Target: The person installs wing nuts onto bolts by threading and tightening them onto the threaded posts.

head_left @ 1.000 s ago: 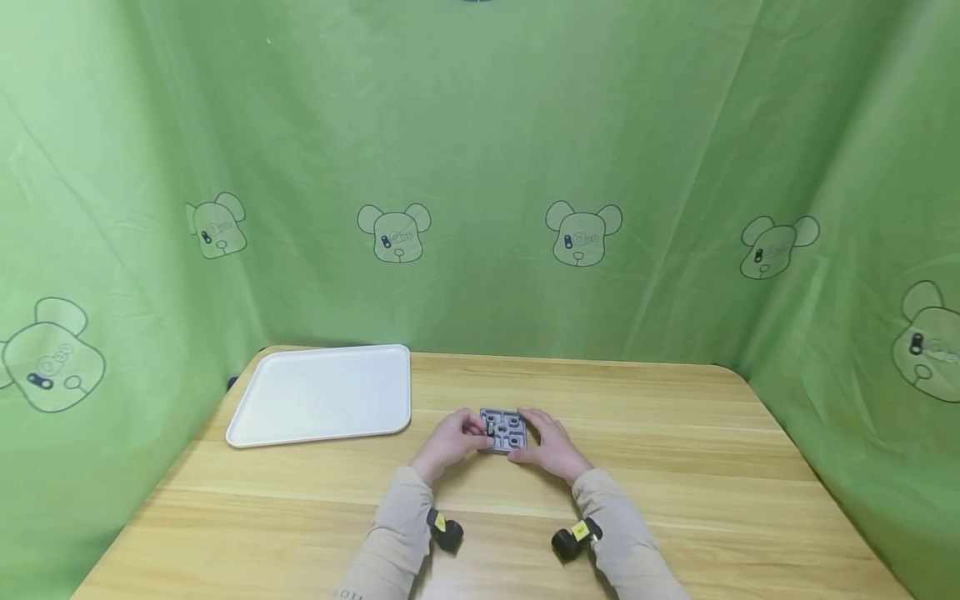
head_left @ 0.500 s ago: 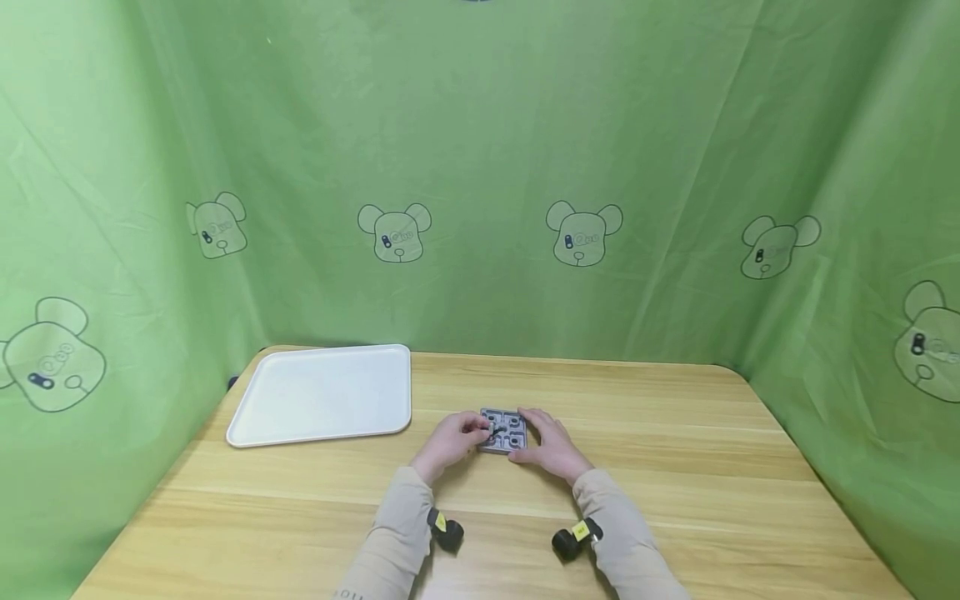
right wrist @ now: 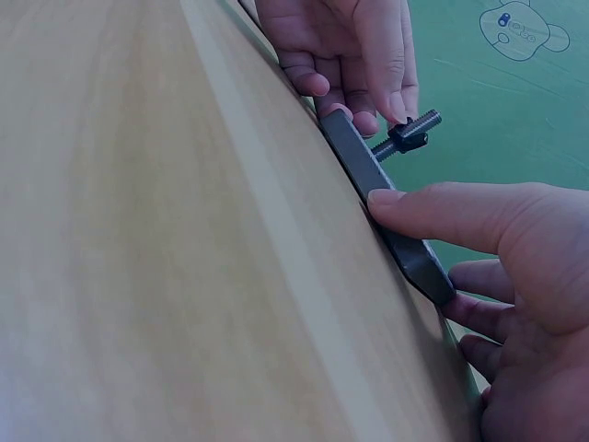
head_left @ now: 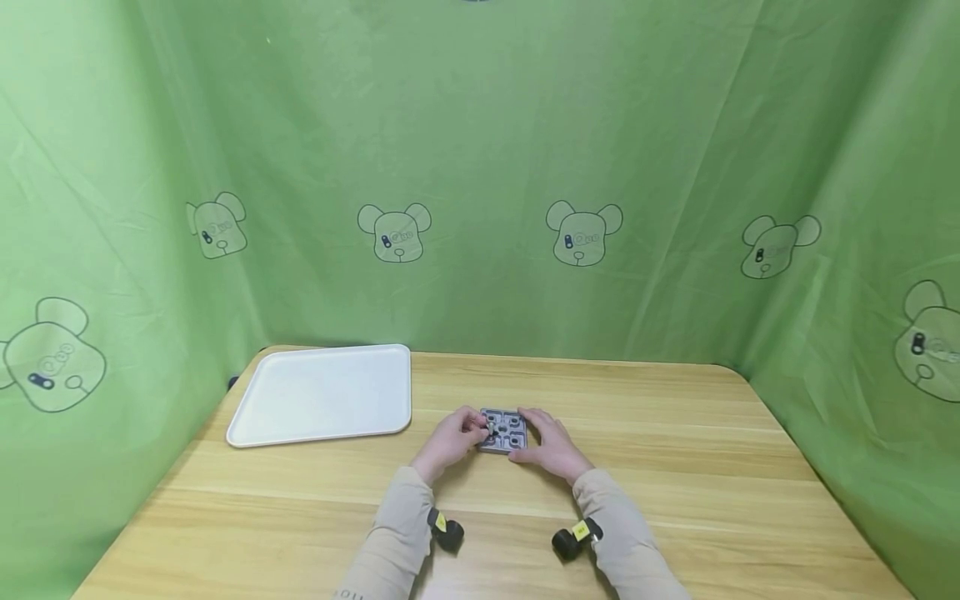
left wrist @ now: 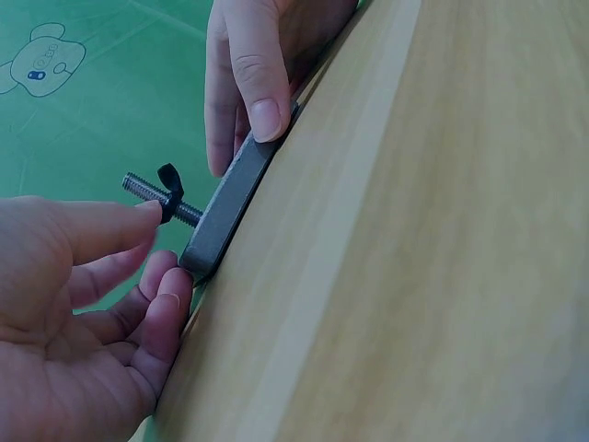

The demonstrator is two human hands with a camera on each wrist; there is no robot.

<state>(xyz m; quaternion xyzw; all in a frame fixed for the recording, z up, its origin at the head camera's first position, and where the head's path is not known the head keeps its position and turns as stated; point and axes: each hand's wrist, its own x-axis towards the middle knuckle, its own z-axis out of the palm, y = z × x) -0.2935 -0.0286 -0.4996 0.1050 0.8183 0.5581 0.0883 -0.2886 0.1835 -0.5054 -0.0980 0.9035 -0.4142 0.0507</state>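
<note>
A square grey metal plate (head_left: 513,432) with round recesses lies on the table between my hands. From its left part rises a threaded bolt (left wrist: 143,187), carrying a black wing nut (left wrist: 169,191). My left hand (head_left: 452,442) pinches the wing nut between thumb and index finger; its other fingers are curled beside the plate's edge in the left wrist view. With the thumb on the near edge and fingers round the far side, my right hand (head_left: 552,447) grips the plate's right end. The nut's far wing is partly hidden behind the fingertips.
A white rectangular tray (head_left: 322,396) lies at the table's back left. The wooden table (head_left: 637,433) runs back to a green curtain (head_left: 480,167) that also hangs on both sides. A black wrist camera (head_left: 448,535) sits on each forearm.
The left fingers have shifted slightly around the bolt, and the dark wings of the wing nut have turned. My right hand and the plate have stayed in place.
</note>
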